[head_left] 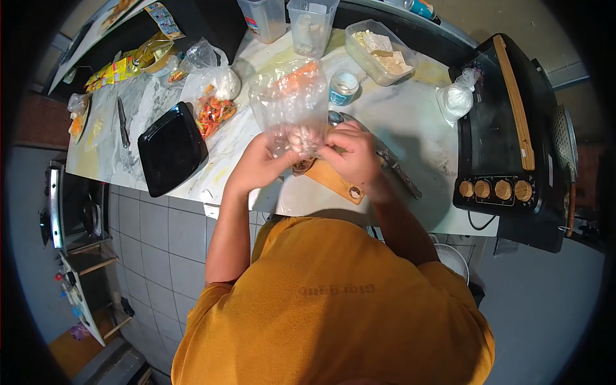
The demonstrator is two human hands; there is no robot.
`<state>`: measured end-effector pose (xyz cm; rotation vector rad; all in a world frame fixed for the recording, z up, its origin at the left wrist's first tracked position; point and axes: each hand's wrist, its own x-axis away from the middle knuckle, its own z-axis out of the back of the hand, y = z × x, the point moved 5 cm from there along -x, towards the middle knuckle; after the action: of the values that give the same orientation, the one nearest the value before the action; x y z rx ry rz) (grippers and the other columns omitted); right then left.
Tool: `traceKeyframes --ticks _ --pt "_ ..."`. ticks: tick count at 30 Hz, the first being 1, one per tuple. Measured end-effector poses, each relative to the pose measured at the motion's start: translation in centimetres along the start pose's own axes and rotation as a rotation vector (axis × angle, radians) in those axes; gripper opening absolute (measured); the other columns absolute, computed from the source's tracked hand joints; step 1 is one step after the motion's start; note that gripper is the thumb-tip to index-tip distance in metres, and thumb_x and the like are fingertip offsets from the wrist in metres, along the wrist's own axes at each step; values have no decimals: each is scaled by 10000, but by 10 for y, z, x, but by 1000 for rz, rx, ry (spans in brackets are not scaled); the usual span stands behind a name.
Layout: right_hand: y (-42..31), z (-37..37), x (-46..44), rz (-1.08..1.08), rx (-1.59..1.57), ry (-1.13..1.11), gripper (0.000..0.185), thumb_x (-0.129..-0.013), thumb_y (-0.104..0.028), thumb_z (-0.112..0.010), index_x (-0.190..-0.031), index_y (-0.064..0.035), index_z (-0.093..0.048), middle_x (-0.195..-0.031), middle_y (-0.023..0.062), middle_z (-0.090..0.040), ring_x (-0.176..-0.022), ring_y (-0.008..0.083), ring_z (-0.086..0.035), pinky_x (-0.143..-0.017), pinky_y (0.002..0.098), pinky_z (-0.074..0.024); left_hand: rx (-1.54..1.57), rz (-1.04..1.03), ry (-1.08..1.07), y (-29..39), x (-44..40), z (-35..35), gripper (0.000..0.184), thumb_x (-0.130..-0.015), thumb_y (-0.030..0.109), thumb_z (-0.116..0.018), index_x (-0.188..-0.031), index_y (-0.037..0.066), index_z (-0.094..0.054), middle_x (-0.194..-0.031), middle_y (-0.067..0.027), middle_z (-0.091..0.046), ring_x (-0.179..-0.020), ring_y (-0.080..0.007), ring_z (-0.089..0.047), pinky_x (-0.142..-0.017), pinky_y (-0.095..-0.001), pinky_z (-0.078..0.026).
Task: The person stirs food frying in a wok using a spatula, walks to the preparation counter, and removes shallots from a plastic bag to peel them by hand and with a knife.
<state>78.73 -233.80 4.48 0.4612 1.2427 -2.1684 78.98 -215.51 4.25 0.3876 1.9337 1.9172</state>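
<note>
Over the counter, a clear plastic bag (289, 102) hangs between both my hands, with pale bulb-like pieces, perhaps garlic, gathered at its lower end. Something orange shows through its upper part; whether it lies inside or behind I cannot tell. My left hand (262, 165) pinches the bag's near left side, and my right hand (353, 153) pinches the near right side. Below them lies a wooden cutting board (333, 181) with a small dark brown piece on it. A knife (399, 174) rests right of my right hand. Behind that hand, a metal item is mostly hidden.
A small blue-labelled tub (344, 87) and a plastic container of pale blocks (380, 52) stand behind. On the left are a black tray (172, 149), a bag of cut red and orange vegetables (213, 115) and another knife (122, 122). A black oven (497, 141) borders the right.
</note>
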Motion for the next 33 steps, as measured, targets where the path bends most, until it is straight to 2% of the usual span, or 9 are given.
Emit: traceKeyframes --ticks 4,11,13,16,23,26,27,31,33 --pt "-31 2 -16 138 45 20 125 -745 -109 -750 -836 -58 -681 -801 54 -671 -714 231 -612 -713 333 -432 19 42 75 6 0 7 253 -895 22 -638 -1144 -17 -616 -1112 -73 -665 -1050 -159 -601 -947 -331 -459" --pt "-44 24 -38 47 -117 -31 161 -842 -99 -654 -992 -53 -687 -874 42 -679 -806 215 -615 -791 314 -432 78 -11 29 27 8 25 238 -905 25 -636 -1136 -20 -611 -1064 -57 -682 -1013 -147 -629 -929 -297 -469" --pt "-31 34 -46 -219 -270 80 196 -919 -126 -569 -1062 -43 -675 -998 80 -663 -918 199 -606 -890 311 -430 8 -13 -34 34 9 29 221 -902 25 -638 -1118 -16 -618 -1063 -55 -680 -1008 -143 -623 -921 -295 -469" --pt "-38 43 -65 -38 -342 114 247 -974 -150 -486 -1104 -32 -660 -1132 120 -615 -1070 185 -558 -961 306 -413 -93 29 -87 29 14 31 167 -892 17 -639 -1058 2 -645 -1006 -42 -680 -939 -117 -606 -864 -288 -476" --pt "-8 23 -63 -307 -528 -409 287 -990 -131 -438 -1064 34 -662 -1282 140 -575 -1196 195 -530 -985 311 -433 -195 96 -222 24 11 29 192 -812 74 -661 -984 -9 -677 -882 -44 -673 -825 -104 -587 -763 -276 -481" --pt "-8 10 -49 -340 -484 -401 217 -920 -169 -631 -1056 -6 -678 -1093 79 -657 -983 140 -597 -800 273 -479 -167 74 -255 17 8 31 192 -807 64 -653 -978 -18 -675 -891 -45 -667 -835 -108 -591 -764 -283 -482" --pt "-17 9 -48 -443 -498 -495 236 -875 -15 -642 -1104 36 -661 -1227 136 -600 -1057 166 -607 -896 298 -500 -163 55 -280 16 7 30 178 -814 43 -638 -976 -21 -672 -910 -43 -661 -853 -110 -593 -777 -292 -482" --pt "2 -10 -26 -426 -487 -519 275 -873 -60 -680 -1134 25 -658 -1218 142 -598 -1043 164 -612 -869 296 -509 -118 139 -168 1 -3 25 154 -850 32 -611 -985 -20 -663 -943 -45 -652 -878 -114 -591 -801 -282 -471" --pt "15 -18 -20 -330 -115 -450 374 -825 -127 -751 -1149 13 -628 -1032 79 -647 -885 131 -629 -809 281 -523 13 218 -197 -17 -8 23 173 -895 43 -566 -1035 -9 -651 -1040 -48 -646 -964 -120 -581 -876 -277 -449"
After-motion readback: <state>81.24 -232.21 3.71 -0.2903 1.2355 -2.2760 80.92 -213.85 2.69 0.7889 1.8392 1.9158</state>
